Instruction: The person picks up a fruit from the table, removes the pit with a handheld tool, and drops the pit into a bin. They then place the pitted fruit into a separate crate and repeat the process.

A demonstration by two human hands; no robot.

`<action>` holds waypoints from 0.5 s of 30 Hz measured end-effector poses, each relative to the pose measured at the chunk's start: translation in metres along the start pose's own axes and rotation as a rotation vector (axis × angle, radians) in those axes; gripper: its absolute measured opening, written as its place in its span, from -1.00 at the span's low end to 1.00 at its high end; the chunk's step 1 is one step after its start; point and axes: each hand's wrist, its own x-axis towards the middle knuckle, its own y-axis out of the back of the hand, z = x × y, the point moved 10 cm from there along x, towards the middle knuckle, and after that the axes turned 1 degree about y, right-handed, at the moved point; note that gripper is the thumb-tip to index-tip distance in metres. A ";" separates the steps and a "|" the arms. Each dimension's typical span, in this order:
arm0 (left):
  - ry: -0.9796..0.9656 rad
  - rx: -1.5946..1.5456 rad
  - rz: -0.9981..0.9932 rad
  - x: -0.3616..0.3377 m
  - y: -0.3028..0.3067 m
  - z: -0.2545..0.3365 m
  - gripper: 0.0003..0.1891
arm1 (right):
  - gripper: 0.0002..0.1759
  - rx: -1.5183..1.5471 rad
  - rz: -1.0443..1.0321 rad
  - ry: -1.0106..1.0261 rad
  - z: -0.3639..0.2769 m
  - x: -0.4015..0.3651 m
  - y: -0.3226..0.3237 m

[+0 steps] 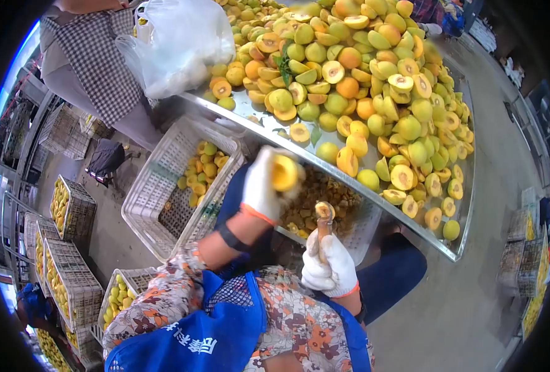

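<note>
Left hand point(261, 186), nearer the crate point(162, 162), pinches fruit half point(284, 173); right hand point(331, 266), farther off, clasps tool point(324, 230), long axis pointing forward.

You've got a smooth grey floor point(448, 304), widest along your right side. Left of you: off-white slatted plastic crates point(79, 288), lined up and partly stacked, plus a grey metal frame of posts and rails point(32, 137) running along that edge. Near it on the floor, a dark cloth-like bundle point(106, 158) — bag or seat, can't tell. Far right, more stacked greyish slatted crates point(512, 263). Upper right, a row of pale, lumpy items point(483, 34), blurred. Bright blue-white light point(16, 59) at your far left — window or lamp, unclear.
</note>
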 end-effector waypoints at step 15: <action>-0.385 2.011 -0.070 0.147 -0.008 0.026 -0.57 | -0.79 -0.292 0.569 0.078 0.003 0.003 0.078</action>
